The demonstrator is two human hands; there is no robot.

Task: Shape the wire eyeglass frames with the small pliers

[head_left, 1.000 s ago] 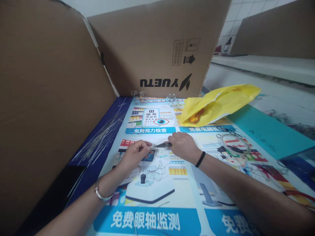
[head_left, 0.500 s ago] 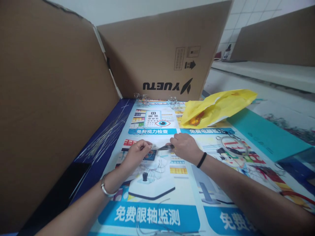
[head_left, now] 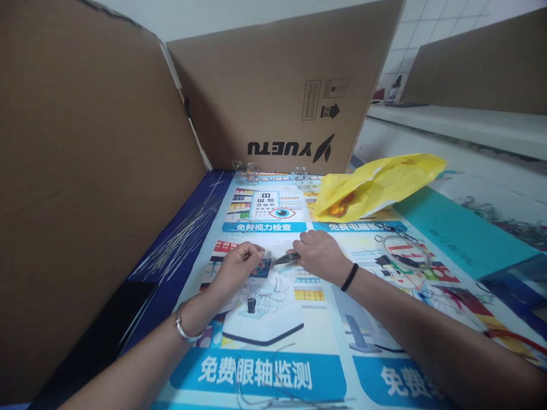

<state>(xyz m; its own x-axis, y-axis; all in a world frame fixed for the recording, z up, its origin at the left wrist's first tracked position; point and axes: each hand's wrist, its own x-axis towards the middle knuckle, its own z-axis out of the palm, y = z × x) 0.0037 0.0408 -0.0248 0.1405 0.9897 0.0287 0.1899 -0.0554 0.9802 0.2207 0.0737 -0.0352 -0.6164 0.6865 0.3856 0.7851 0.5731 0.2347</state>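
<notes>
Closed around a pair of pliers [head_left: 287, 259], our right hand [head_left: 321, 256] keeps the handles mostly hidden, with the dark, narrow nose pointing left. Our left hand [head_left: 234, 269] is just across from it, thumb and forefinger close together; whatever may sit between them is too small and blurred for us to tell if they pinch anything. The nose of the pliers is near those fingertips, with a small gap between. Below both hands, thin wires [head_left: 277, 290] curl over the printed poster [head_left: 267, 329] that covers our table, and more lie toward its near edge. We wear a silver bangle [head_left: 181, 326] on the left wrist and a black band [head_left: 350, 277] on the right. To our left, straight strips [head_left: 182, 238] lie in a loose bundle on blue. Beyond our right hand rests a yellow bag [head_left: 384, 183], beside a teal sheet [head_left: 457, 228]. Cardboard [head_left: 273, 91] stands upright behind.
</notes>
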